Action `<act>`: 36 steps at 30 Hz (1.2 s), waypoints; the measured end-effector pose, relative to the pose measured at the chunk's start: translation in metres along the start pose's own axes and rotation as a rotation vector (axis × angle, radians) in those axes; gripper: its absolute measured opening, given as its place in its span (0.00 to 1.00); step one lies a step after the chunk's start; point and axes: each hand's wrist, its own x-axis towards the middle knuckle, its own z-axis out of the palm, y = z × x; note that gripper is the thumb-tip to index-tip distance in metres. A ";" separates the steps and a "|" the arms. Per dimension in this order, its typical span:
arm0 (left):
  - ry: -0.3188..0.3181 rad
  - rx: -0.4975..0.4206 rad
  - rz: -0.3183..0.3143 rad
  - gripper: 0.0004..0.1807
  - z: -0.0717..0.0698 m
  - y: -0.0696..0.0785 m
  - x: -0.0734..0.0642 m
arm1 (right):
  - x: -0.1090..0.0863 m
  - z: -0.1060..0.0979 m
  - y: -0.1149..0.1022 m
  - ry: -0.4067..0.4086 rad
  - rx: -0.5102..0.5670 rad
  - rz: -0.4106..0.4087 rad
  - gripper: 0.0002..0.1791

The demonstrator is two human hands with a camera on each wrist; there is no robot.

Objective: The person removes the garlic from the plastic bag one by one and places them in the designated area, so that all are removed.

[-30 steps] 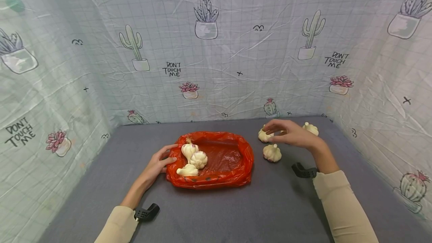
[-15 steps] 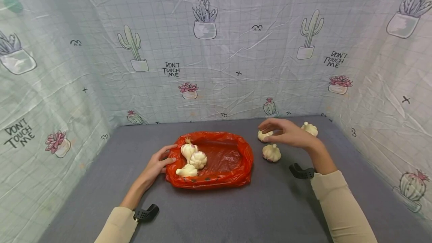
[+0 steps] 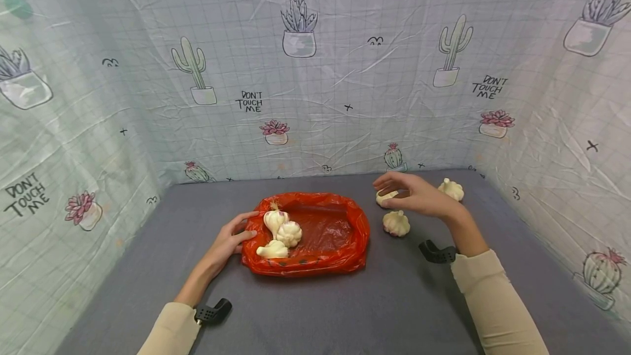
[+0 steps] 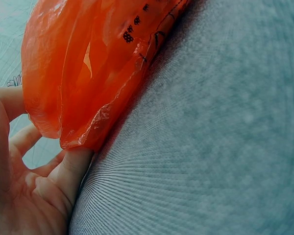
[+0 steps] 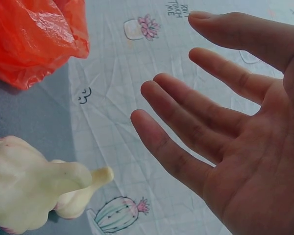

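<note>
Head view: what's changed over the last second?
The right hand drifted slightly left, toward the red bag, fingers empty; nothing was taken or let go. Unchanged: left hand at the bag's left end, three garlic bulbs inside, visible loose bulbs on the table.

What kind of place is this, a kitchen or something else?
Probably a curtained booth set up for recording, not a kitchen: wrinkled cactus-print sheets enclose the gray table on three sides, plus there are black wrist-worn devices.
</note>
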 end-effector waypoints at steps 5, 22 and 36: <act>-0.001 0.007 0.000 0.32 0.000 0.001 0.000 | 0.001 0.002 -0.003 0.001 0.002 -0.001 0.23; 0.006 0.004 -0.002 0.32 0.000 0.001 -0.003 | 0.008 0.011 -0.009 -0.019 -0.022 -0.012 0.23; 0.007 0.015 -0.016 0.32 0.000 0.001 -0.001 | 0.014 0.026 -0.015 -0.053 -0.045 -0.042 0.22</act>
